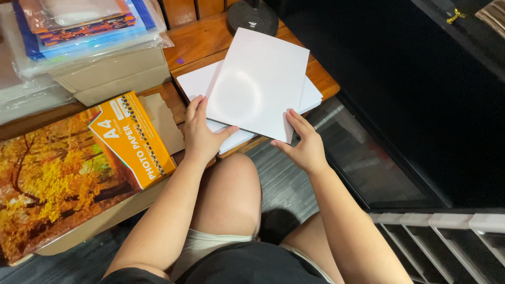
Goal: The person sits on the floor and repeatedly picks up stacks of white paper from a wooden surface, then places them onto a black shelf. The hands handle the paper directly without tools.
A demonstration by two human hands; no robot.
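Glossy white sheets [255, 84], a thin sheaf of them, are held tilted above the white paper stack [197, 84] that lies on the wooden surface [197, 44]. The left hand [200, 131] pinches the sheaf's near left edge, thumb on top and fingers under it. The right hand [302, 144] grips the near right corner, fingers spread along the edge.

Taking the stack as the landmark: the sheaf hangs over its middle and right part, skewed against its edges. Left of the stack lies an orange photo paper pack [131, 139] printed with autumn trees, resting on a brown cardboard box [163, 118]. Behind and left of it sits a pile of plastic-wrapped packets [89, 26]; behind it stands a black round lamp base [252, 18].

To handle the sheets well, I judge it best to keep fingers on the margins only, since the shiny face would take prints, and to square the edges against the stack with even pressure from both sides, so nothing bends.
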